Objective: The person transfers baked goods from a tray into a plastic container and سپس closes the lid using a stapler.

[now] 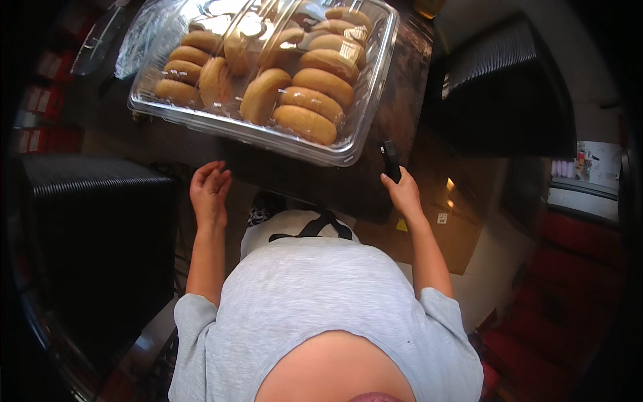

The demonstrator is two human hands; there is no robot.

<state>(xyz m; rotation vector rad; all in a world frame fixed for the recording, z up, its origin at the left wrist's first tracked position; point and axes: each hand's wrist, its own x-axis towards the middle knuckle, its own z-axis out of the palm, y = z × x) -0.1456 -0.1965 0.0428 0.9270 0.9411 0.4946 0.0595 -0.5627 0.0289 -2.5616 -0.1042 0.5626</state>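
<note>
A large clear plastic clamshell box (241, 136) of golden-brown ring doughnuts (305, 124) rests at the far side of the dark table. My right hand (403, 194) grips a slim black tool (390, 161), which looks like a small stapler, beside the box's near right corner. My left hand (211, 191) is below the box's near left edge, apart from it. Its fingers are loosely bent with gaps between the tips, and I see nothing in them. The lid's glare hides part of the doughnuts.
Tall stacks of black ribbed trays (100, 181) stand to the left, with another black stack (499, 87) to the right. Crumpled clear plastic (144, 43) lies at the far left. A brown cardboard box (462, 231) is below the table's right side.
</note>
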